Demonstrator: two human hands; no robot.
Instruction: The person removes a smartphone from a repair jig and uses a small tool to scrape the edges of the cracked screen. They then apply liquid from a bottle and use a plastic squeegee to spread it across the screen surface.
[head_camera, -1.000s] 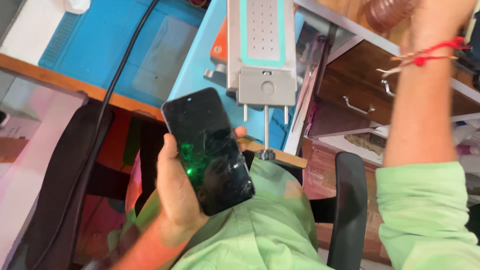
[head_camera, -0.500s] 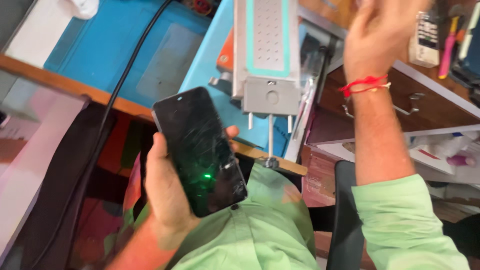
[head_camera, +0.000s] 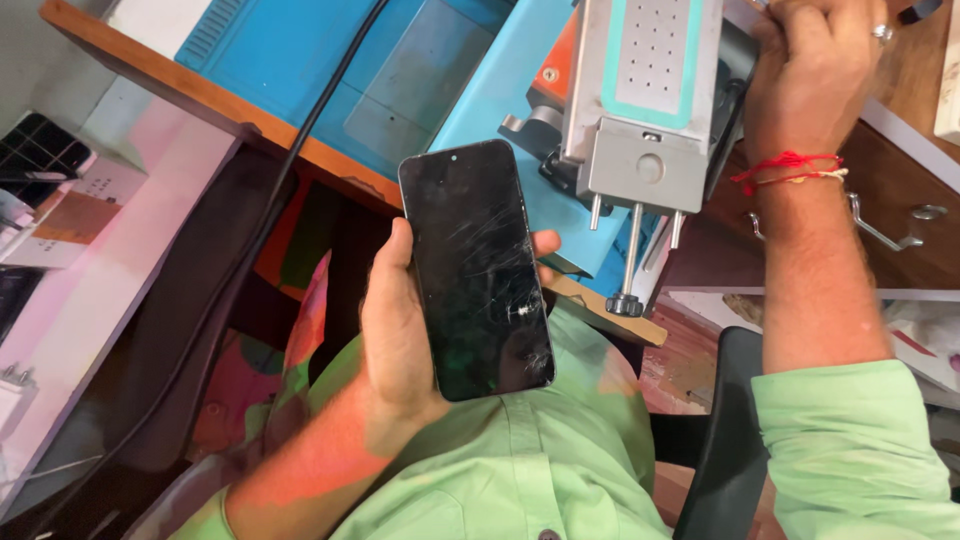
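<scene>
A light green button-up shirt (head_camera: 520, 470) is worn, its placket and a dark button seen below the left hand (head_camera: 400, 330). Both sleeves are rolled back, the cuffs bunched well behind the hands. A red and pale yellow thread band (head_camera: 790, 172) is tied just behind the right hand (head_camera: 815, 75), and a silver ring (head_camera: 882, 32) is worn on one finger.

A dark, scratched phone screen (head_camera: 478, 270) sits upright in the left hand (head_camera: 395, 330).
</scene>
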